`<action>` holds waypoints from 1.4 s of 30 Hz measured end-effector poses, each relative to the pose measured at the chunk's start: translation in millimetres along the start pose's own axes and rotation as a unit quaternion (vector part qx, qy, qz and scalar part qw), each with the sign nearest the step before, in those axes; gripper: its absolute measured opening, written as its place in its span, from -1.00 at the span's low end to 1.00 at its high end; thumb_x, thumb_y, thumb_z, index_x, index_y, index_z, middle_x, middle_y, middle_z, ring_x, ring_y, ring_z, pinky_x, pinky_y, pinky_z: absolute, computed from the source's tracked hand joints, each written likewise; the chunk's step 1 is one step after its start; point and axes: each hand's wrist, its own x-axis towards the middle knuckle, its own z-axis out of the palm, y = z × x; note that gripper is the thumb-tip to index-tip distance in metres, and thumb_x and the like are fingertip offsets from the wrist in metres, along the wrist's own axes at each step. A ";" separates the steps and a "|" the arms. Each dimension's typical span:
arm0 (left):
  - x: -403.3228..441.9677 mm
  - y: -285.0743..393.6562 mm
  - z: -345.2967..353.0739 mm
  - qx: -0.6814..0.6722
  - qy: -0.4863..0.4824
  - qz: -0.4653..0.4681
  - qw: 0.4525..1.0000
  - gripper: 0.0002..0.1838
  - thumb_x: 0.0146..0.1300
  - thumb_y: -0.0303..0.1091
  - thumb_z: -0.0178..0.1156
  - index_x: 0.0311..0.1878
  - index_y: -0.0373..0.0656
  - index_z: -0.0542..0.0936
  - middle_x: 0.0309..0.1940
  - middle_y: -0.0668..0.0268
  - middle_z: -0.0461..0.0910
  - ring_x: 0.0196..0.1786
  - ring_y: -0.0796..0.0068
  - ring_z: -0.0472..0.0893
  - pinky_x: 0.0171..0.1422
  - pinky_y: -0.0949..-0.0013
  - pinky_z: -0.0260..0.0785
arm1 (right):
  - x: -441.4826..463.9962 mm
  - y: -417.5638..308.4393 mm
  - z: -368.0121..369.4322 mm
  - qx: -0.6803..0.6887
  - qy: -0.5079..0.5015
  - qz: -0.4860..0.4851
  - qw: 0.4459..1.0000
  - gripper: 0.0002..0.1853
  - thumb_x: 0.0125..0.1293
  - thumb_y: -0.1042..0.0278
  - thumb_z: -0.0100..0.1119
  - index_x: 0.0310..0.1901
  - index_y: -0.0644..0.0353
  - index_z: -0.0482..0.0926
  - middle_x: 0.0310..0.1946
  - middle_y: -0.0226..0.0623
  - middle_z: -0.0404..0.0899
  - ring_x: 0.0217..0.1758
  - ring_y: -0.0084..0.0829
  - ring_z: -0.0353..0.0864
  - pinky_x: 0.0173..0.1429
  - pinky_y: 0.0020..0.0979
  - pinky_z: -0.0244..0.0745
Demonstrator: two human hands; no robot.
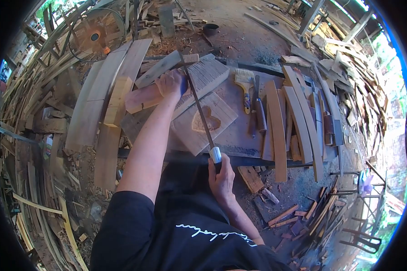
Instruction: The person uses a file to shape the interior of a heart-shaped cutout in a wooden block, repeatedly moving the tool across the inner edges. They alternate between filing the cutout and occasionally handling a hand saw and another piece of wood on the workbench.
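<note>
My right hand is wrapped round the white handle of a handsaw, its long, thin dark blade seen nearly edge-on and pointing away from me. My left hand is closed over the right end of a reddish wooden block, close beside the blade. What its fingertips touch is hidden. Under the blade lies a square board with a heart-shaped hollow carved in it. A thick board with a ridged surface sits behind, to the right of the blade.
On the bench to the right lie a flat brush, a wooden-handled tool and several curved wood strips. Long planks and a yellowish block stand at the left. Scrap wood is heaped all round.
</note>
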 end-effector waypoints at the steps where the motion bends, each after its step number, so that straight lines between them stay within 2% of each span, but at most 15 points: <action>1: 2.6 1.3 -1.0 -0.001 -0.002 0.000 1.000 -0.46 0.46 0.05 -0.24 -0.01 -0.04 0.70 -0.02 0.05 0.69 0.15 0.08 0.61 0.35 -0.05 0.17 | -3.8 0.0 -1.0 -0.004 0.004 -0.005 1.000 -0.72 0.39 0.41 0.24 0.04 0.28 0.43 -0.23 0.14 0.60 -0.19 0.10 0.68 -0.17 -0.12 0.56; 3: 8.7 4.0 -4.3 0.020 -0.087 -0.042 0.995 -0.58 0.41 -0.18 -0.21 -0.13 -0.02 0.70 0.01 0.25 0.68 0.21 0.32 0.55 0.35 0.00 0.11 | -7.1 3.1 -2.1 -0.022 0.000 -0.005 1.000 -0.70 0.39 0.41 0.24 0.07 0.28 0.43 -0.21 0.15 0.60 -0.16 0.12 0.68 -0.15 -0.10 0.57; 6: 0.2 1.7 -4.8 -0.003 -0.038 -0.016 0.999 -0.57 0.39 -0.22 -0.21 -0.12 -0.06 0.70 0.01 0.24 0.68 0.20 0.31 0.56 0.34 0.01 0.14 | -1.3 -1.0 2.2 -0.048 -0.014 0.013 0.999 -0.68 0.38 0.42 0.24 0.09 0.28 0.43 -0.18 0.16 0.61 -0.12 0.16 0.68 -0.12 -0.08 0.58; 13: -0.2 3.1 -8.0 -0.001 -0.040 -0.005 0.999 -0.54 0.40 -0.22 -0.26 -0.09 -0.10 0.69 0.05 0.19 0.67 0.22 0.25 0.55 0.37 0.01 0.14 | -2.4 -5.7 -12.0 -0.034 -0.035 0.014 0.999 -0.70 0.38 0.41 0.23 0.07 0.27 0.43 -0.19 0.17 0.61 -0.14 0.23 0.64 -0.15 -0.06 0.57; 15: 1.1 4.7 -4.7 -0.043 -0.044 -0.042 0.997 -0.54 0.41 -0.21 -0.27 -0.07 -0.11 0.68 0.06 0.16 0.66 0.23 0.22 0.53 0.42 -0.02 0.11 | 1.2 -6.7 -10.3 -0.047 -0.026 -0.009 0.999 -0.71 0.39 0.41 0.23 0.06 0.27 0.42 -0.25 0.12 0.60 -0.21 0.15 0.65 -0.21 -0.08 0.56; 16: 7.0 -4.6 37.3 -0.070 0.073 -0.052 0.994 -0.54 0.41 -0.20 -0.27 -0.11 -0.11 0.67 0.01 0.15 0.67 0.22 0.22 0.53 0.47 -0.04 0.08 | 4.7 -7.8 -7.1 -0.062 -0.018 -0.029 0.997 -0.72 0.39 0.41 0.22 0.04 0.27 0.41 -0.30 0.07 0.59 -0.28 0.06 0.65 -0.26 -0.10 0.56; 18: -3.7 5.2 -1.7 -0.029 -0.008 -0.017 0.999 -0.58 0.41 -0.21 -0.23 -0.09 -0.11 0.65 0.02 0.17 0.65 0.23 0.22 0.50 0.48 -0.05 0.07 | 8.0 -13.2 -1.3 -0.077 -0.034 -0.015 0.996 -0.74 0.38 0.41 0.22 0.01 0.28 0.41 -0.30 0.09 0.59 -0.27 0.09 0.65 -0.26 -0.08 0.57; 21: -2.2 5.9 -7.0 -0.008 -0.050 0.006 0.999 -0.63 0.40 -0.24 -0.19 -0.05 -0.12 0.62 0.04 0.20 0.63 0.24 0.23 0.49 0.46 -0.06 0.11 | 10.8 -16.0 -0.3 -0.072 -0.017 0.000 0.997 -0.74 0.39 0.38 0.21 -0.02 0.28 0.41 -0.31 0.11 0.58 -0.29 0.14 0.65 -0.29 -0.05 0.56; 25: -13.6 1.7 -16.4 -0.045 -0.022 0.058 0.997 -0.66 0.39 -0.24 -0.11 0.04 -0.13 0.57 0.12 0.24 0.59 0.27 0.22 0.47 0.41 -0.07 0.16 | 9.5 4.6 -2.5 -0.060 -0.013 -0.014 0.998 -0.75 0.39 0.38 0.22 -0.03 0.28 0.41 -0.32 0.11 0.58 -0.30 0.14 0.65 -0.29 -0.05 0.56; 27: -21.7 -8.4 -28.3 -0.060 -0.066 0.153 0.984 -0.48 0.33 -0.11 0.00 0.28 -0.16 0.45 0.29 0.14 0.47 0.41 0.13 0.37 0.50 -0.08 0.08 | 10.0 10.8 -4.5 -0.044 -0.017 -0.024 0.999 -0.75 0.38 0.39 0.23 -0.03 0.27 0.41 -0.32 0.11 0.58 -0.29 0.14 0.65 -0.30 -0.06 0.56; 28: -18.4 -12.5 -33.6 -0.058 -0.063 0.159 0.983 -0.48 0.33 -0.11 0.00 0.28 -0.16 0.45 0.29 0.14 0.47 0.41 0.13 0.37 0.50 -0.08 0.08 | 8.5 10.6 -4.8 -0.042 -0.011 -0.023 0.999 -0.75 0.38 0.39 0.23 -0.03 0.27 0.41 -0.32 0.11 0.58 -0.29 0.14 0.65 -0.30 -0.06 0.56; 31: 5.4 -12.3 -57.9 0.030 -0.330 0.088 0.939 0.06 0.08 -0.01 0.23 0.58 -0.24 -0.02 0.54 -0.01 0.09 0.62 -0.03 -0.01 0.64 -0.12 -0.24 | 8.7 6.7 -1.3 -0.033 -0.020 -0.026 0.999 -0.76 0.37 0.39 0.24 -0.04 0.26 0.41 -0.31 0.10 0.57 -0.29 0.13 0.65 -0.30 -0.06 0.55; 32: 11.6 -8.7 -57.2 0.031 -0.328 0.087 0.940 0.06 0.08 -0.01 0.23 0.58 -0.24 -0.02 0.54 -0.01 0.09 0.62 -0.03 -0.01 0.64 -0.12 -0.24 | 8.8 4.9 1.6 -0.040 -0.012 -0.024 0.999 -0.76 0.37 0.39 0.24 -0.05 0.26 0.41 -0.32 0.09 0.56 -0.29 0.13 0.64 -0.31 -0.06 0.55; 35: 12.2 7.6 -30.4 0.144 -0.301 0.035 0.942 0.09 -0.06 -0.25 0.35 0.58 -0.14 0.03 0.53 0.10 0.13 0.57 -0.02 0.11 0.55 -0.29 -0.13 | 3.4 5.1 5.6 -0.052 -0.010 -0.014 0.998 -0.75 0.37 0.39 0.24 -0.05 0.26 0.41 -0.33 0.08 0.55 -0.31 0.12 0.63 -0.31 -0.06 0.55; 42: 13.1 19.8 -23.4 0.194 -0.291 0.016 0.937 0.03 -0.10 -0.30 0.38 0.53 -0.03 0.15 0.48 0.13 0.22 0.51 -0.03 0.19 0.49 -0.24 -0.05 | 3.4 -6.1 -6.3 -0.031 -0.014 -0.009 0.999 -0.74 0.36 0.43 0.26 -0.03 0.28 0.42 -0.32 0.14 0.58 -0.28 0.21 0.61 -0.27 -0.09 0.52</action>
